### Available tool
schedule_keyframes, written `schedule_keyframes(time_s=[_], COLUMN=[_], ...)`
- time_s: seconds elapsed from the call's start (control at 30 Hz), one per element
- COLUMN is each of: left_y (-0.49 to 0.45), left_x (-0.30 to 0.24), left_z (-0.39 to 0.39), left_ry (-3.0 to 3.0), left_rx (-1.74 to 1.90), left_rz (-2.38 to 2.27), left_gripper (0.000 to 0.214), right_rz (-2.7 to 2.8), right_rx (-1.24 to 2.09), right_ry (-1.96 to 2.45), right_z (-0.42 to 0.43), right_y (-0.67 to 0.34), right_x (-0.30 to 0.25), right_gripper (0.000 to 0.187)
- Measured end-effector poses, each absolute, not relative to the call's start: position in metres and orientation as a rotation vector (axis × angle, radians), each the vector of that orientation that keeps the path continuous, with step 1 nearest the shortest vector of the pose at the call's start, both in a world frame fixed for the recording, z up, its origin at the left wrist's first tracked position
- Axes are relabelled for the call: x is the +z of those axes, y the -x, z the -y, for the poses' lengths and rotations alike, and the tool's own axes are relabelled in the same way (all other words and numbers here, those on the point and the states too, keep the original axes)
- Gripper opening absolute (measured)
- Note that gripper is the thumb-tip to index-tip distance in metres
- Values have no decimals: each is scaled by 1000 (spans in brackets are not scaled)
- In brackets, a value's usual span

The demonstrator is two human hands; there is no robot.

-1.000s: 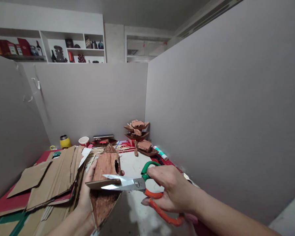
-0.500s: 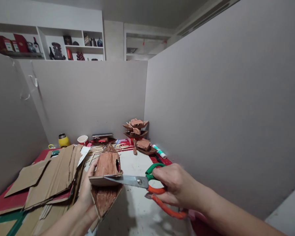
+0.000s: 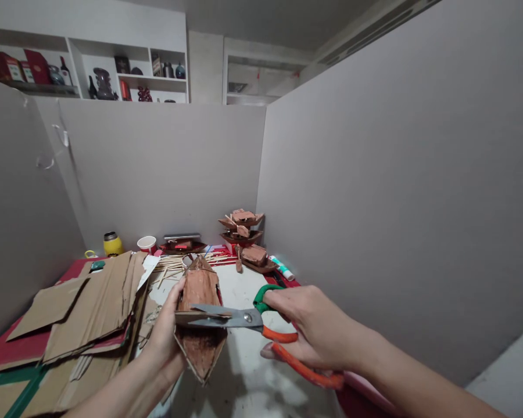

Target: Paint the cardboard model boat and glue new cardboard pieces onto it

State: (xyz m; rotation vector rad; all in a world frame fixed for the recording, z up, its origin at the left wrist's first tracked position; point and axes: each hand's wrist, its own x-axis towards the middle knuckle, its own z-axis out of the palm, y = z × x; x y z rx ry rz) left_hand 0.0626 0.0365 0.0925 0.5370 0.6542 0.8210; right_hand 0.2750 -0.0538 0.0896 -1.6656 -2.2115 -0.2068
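My left hand (image 3: 165, 325) grips a small brown model boat (image 3: 200, 348) from its left side, above the table. The boat has pointed ends and a reddish-brown roof (image 3: 198, 285) over its middle. A flat cardboard strip (image 3: 185, 317) lies crosswise at the roof's near end. In my right hand (image 3: 307, 319) is a pair of scissors (image 3: 253, 318) with green and orange handles. The blades are slightly apart and reach across the cardboard strip from the right, one above and one below it. My left fingers are partly hidden behind the boat.
Cardboard sheets (image 3: 96, 307) are piled on the left. At the back stand a yellow jar (image 3: 113, 244), a paper cup (image 3: 147, 244), thin wooden sticks (image 3: 174, 265), stacked model boats (image 3: 242, 235), another boat (image 3: 256, 257) and a white-green tube (image 3: 282, 269). Grey partitions (image 3: 375, 174) surround the table.
The boat in my left hand has shifted a little to the right and stands straighter. The scissor blades have opened slightly and now straddle the strip.
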Motion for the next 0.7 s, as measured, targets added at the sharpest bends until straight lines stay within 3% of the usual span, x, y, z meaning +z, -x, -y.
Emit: schedule_keyframes(time_s=[0.23, 0.7], left_y=[-63, -64], left_x=[85, 80], left_z=[-39, -47], left_ry=[-578, -612], left_rx=[756, 757], left_rz=[-716, -633], left_gripper=[37, 42], right_rz=[2247, 2338], right_rx=[-74, -345], right_ry=[1631, 1471], right_z=[55, 52], right_y=[-277, -285], right_x=[88, 87], right_gripper=[45, 43])
